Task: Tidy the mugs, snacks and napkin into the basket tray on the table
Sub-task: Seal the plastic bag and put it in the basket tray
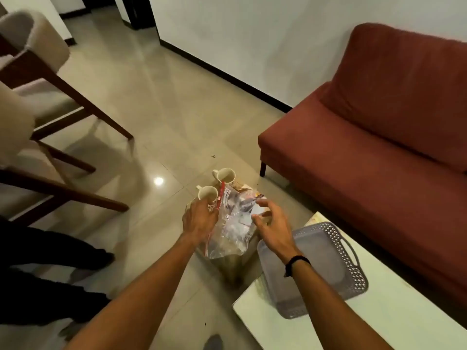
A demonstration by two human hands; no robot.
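Both hands at the stool; basket tray unloaded.

The left hand [199, 218] is clenched round the near mug [208, 194], which stands upright just at its 12 o'clock; a far mug [225, 176] stands beyond, also at 12. The right hand [269, 222] is released, fingers [262, 204] spread and curled, hovering just beside the clear snack bag [233, 223], which lies at its 9 o'clock, long axis running from 12 to 6. No contact with the bag can be confirmed. All items sit on a small stool [228, 266]. The grey basket tray [328, 266] rests on the white table [379, 311] at the right hand's 5 o'clock, nearer that hand. Judgement: the right hand needs to close leftward on the bag, then swing back to the tray. The napkin cannot be identified.
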